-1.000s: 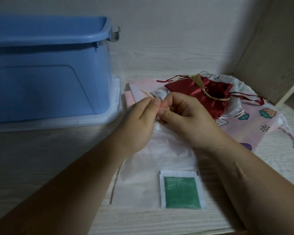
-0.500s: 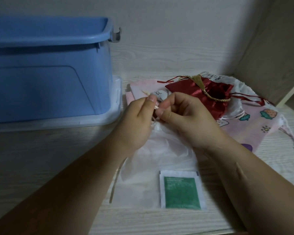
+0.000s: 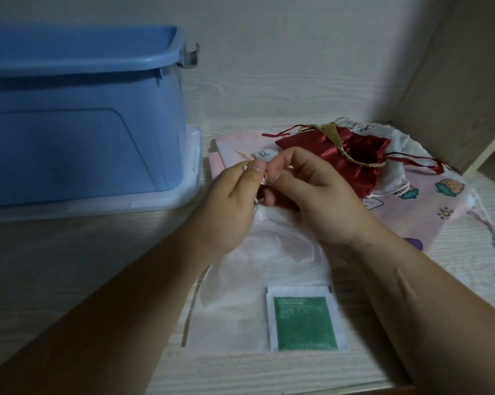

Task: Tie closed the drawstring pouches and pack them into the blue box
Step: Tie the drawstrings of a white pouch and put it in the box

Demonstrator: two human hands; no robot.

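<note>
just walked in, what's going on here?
A person is tying shut a sheer white pouch. The left hand and right hand each have a grip pinching the drawstring at its mouth. A green sachet lies at the pouch's near end; whether it is inside, I can't tell. A red satin pouch, mouth open, lies on a pink printed pouch. The blue box stands to the left.

Both bare forearms reach in from the lower corners and converge mid-frame. The left grip and right grip sit close together, backs up, thumb tips almost touching. Each pinches the white cord between thumb and forefinger, the other fingers curled under.
</note>
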